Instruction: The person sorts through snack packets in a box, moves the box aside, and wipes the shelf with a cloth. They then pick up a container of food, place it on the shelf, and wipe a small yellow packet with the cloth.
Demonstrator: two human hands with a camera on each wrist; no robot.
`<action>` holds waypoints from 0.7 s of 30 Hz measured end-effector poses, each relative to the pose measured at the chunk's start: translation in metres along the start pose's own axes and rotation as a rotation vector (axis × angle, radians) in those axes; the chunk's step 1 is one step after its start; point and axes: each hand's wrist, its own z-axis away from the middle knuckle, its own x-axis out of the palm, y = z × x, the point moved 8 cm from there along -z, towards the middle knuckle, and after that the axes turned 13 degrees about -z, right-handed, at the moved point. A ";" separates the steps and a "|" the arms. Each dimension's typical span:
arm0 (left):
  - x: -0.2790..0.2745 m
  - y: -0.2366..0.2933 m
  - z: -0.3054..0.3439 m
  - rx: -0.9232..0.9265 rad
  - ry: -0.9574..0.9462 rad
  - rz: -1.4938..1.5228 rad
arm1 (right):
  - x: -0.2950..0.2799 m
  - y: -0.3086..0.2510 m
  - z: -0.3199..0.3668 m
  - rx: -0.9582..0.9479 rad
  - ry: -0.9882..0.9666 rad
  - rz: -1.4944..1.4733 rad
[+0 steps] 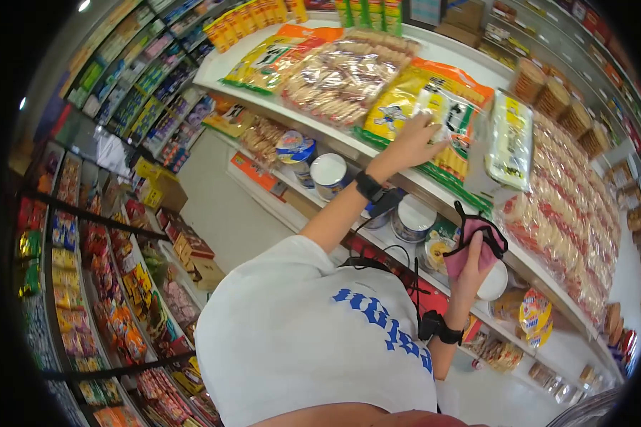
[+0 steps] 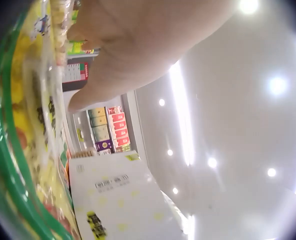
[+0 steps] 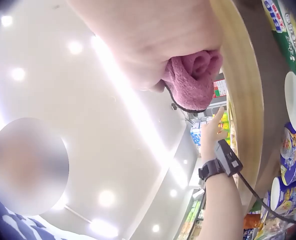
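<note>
My left hand (image 1: 414,144) rests over a yellow and orange snack bag (image 1: 395,110) with a green edge, fingers loosely extended at its clear, shiny surface. In the left wrist view that bag's green seam (image 2: 5,125) runs close beside the camera. Lower right, my right hand (image 1: 468,276) grips a bunched pink cloth (image 1: 470,245) with black trim, in front of the shelf edge. The right wrist view shows the fuzzy cloth (image 3: 193,82) tucked under that hand. A white box (image 1: 509,142) with a clear-wrapped green and yellow front stands right of the snack bag.
Bags of wrapped snack sticks (image 1: 345,75) and a large pack (image 1: 566,213) flank the middle of the top shelf (image 1: 320,128). Below stand white-lidded tubs (image 1: 329,171) and instant noodle cups (image 1: 295,147). Candy shelves (image 1: 114,299) line the left side.
</note>
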 end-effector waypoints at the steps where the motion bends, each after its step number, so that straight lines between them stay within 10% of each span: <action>1: -0.004 0.004 0.001 -0.027 0.074 0.010 | 0.001 -0.001 0.001 0.027 -0.003 0.014; 5: -0.039 0.035 -0.005 -0.012 0.391 0.232 | -0.006 0.004 0.007 0.131 -0.086 0.010; 8: -0.070 0.084 -0.030 0.031 0.176 0.588 | 0.016 -0.009 0.013 0.177 -0.127 -0.113; 21: -0.027 0.184 -0.039 0.612 -0.059 -0.077 | -0.007 -0.047 0.020 -0.092 0.025 0.068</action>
